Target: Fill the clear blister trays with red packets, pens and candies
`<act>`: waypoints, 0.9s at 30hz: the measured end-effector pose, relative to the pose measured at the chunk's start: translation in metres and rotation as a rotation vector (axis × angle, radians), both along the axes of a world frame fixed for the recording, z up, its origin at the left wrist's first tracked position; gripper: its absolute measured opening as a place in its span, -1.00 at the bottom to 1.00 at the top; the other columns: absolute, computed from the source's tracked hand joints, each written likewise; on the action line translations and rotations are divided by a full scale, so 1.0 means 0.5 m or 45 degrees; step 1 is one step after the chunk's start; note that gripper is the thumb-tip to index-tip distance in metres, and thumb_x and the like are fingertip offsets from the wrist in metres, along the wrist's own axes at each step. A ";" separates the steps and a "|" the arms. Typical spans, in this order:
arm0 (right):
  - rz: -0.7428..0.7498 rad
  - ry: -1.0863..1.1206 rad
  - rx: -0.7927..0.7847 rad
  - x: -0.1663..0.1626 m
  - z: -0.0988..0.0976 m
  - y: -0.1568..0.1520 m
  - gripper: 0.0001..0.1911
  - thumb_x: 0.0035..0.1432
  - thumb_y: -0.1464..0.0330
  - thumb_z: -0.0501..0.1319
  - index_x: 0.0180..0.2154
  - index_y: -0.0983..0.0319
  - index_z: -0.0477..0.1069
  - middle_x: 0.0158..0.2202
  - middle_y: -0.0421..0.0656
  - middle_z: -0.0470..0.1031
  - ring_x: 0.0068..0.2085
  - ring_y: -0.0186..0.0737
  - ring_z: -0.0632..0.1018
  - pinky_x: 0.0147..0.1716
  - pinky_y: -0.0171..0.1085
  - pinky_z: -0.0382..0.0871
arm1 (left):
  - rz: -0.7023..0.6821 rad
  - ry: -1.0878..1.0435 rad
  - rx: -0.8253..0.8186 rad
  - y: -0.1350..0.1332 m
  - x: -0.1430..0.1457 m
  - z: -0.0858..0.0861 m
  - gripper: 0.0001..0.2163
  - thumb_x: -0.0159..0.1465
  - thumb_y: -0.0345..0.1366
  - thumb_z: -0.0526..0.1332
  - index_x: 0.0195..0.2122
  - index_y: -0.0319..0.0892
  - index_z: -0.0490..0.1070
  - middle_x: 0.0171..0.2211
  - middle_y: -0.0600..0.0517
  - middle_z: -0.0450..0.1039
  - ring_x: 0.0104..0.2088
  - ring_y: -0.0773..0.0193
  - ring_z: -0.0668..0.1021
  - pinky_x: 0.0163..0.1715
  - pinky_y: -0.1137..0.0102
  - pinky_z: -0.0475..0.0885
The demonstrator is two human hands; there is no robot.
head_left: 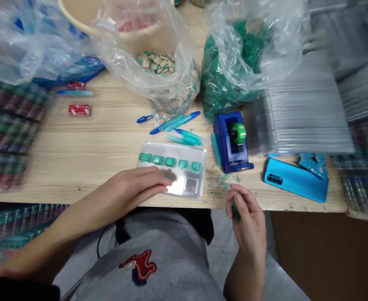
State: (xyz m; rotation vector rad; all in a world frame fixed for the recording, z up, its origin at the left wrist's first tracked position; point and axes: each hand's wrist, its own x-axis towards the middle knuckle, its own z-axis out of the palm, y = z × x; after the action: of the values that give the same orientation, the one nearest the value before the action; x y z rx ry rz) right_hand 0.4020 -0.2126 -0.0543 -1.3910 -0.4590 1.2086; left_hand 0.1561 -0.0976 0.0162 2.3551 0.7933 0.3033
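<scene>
A shallow clear plastic tray (158, 149) lies near the table's front edge, with several small green square pieces (170, 162) in a row across it. My left hand (140, 184) reaches over the tray's lower left part, fingers stretched out and close together. Nothing shows in them. The tray's lower left is hidden beneath that hand. My right hand (246, 211) is just off the front edge, right of the tray. Its fingers are curled round something dark green (235, 210), mostly covered by the palm and fingers, so its kind does not show.
Behind the tray lie several blue pens (175, 122). A blue tape dispenser (227, 146) and a blue phone (296, 179) are to the right. Open bags of pink-green pieces (158, 62) and green pieces (221, 83) stand at the back, beside stacked clear plastic cases (309, 113).
</scene>
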 end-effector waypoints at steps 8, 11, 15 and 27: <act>-0.006 -0.231 0.023 -0.004 -0.005 -0.004 -0.64 0.12 0.06 0.32 -0.40 0.24 0.45 -0.55 -0.26 0.39 -0.61 -0.47 0.33 -0.58 -0.41 0.20 | -0.179 0.291 -0.347 0.045 -0.016 -0.002 -0.85 0.40 -0.37 0.13 -0.31 -0.18 0.44 -0.32 0.11 0.51 -0.32 0.39 0.53 -0.30 0.53 0.36; -0.002 -0.284 0.011 -0.003 -0.006 -0.012 -0.64 0.15 0.07 0.30 -0.42 0.24 0.43 -0.57 -0.27 0.37 -0.59 -0.45 0.33 -0.56 -0.41 0.20 | -0.227 0.402 0.005 0.016 -0.002 -0.006 -0.83 0.39 -0.43 0.09 -0.28 -0.22 0.46 -0.32 0.02 0.51 -0.32 0.29 0.54 -0.30 0.44 0.38; 0.023 -0.300 0.012 -0.013 -0.011 -0.021 -0.66 0.16 0.09 0.29 -0.42 0.24 0.42 -0.55 -0.27 0.37 -0.60 -0.45 0.32 -0.57 -0.40 0.20 | -0.250 0.548 0.522 -0.035 0.011 -0.008 -0.75 0.33 -0.57 0.00 -0.17 -0.31 0.46 -0.28 -0.12 0.53 -0.26 0.16 0.55 -0.27 0.34 0.39; 0.225 -0.389 0.057 -0.067 0.012 -0.042 -0.73 0.25 0.15 0.23 -0.38 0.20 0.43 -0.59 -0.33 0.33 -0.58 -0.49 0.34 -0.50 -0.44 0.25 | -0.401 0.320 -0.562 0.073 0.010 0.003 -0.82 0.40 -0.30 0.06 -0.24 -0.17 0.44 -0.28 0.04 0.47 -0.26 0.29 0.48 -0.25 0.48 0.29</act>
State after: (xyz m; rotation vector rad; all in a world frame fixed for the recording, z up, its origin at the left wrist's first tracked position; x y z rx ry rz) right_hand 0.3684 -0.2335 -0.0485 -1.5278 -0.8327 1.1207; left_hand 0.1612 -0.0608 0.0175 2.0696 0.5209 -0.2807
